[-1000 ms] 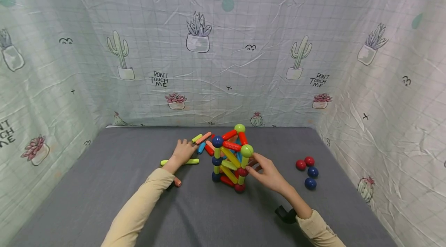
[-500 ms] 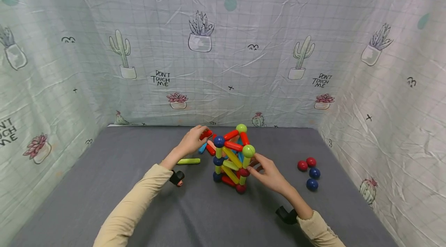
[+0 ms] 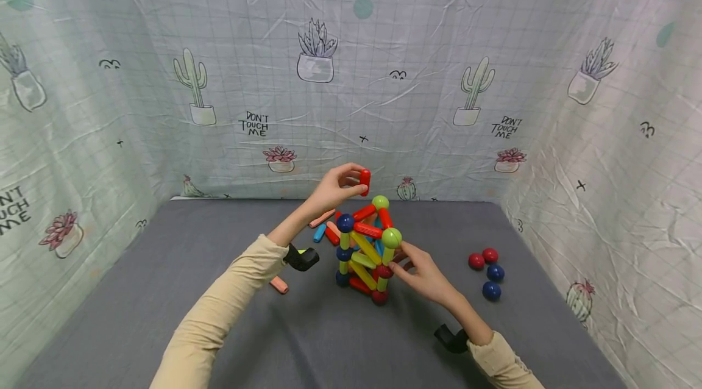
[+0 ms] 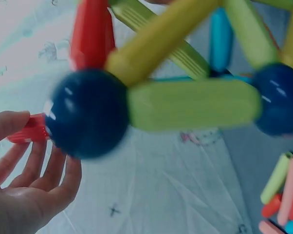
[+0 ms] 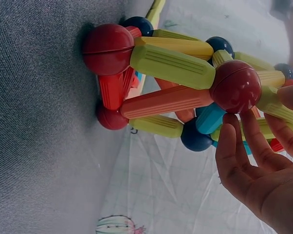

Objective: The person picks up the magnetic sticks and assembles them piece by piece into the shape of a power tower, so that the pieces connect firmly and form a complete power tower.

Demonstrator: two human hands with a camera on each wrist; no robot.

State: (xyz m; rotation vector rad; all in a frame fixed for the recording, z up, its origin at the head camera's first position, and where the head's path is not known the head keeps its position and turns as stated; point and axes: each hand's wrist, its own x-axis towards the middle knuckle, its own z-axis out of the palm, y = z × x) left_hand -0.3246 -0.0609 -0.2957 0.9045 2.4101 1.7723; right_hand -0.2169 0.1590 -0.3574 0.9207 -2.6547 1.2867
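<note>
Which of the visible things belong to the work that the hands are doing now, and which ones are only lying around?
In the work, apparently:
red rod, pinched in the left hand
ball-and-rod structure, held by the right hand

Lying about, perhaps spares:
loose rods on the table
two loose red balls, two loose blue balls

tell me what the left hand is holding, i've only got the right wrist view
Observer: The left hand pinches a red stick, upright in the head view.
Operator: any loose balls on the table
Observer: Yes, four on the table, to the right of the right hand: two red balls and two blue balls.
Operator: what's on top of the structure, my view cuts it off
Observer: The head view shows two green balls at top corners of the structure, joined by a red rod.
</note>
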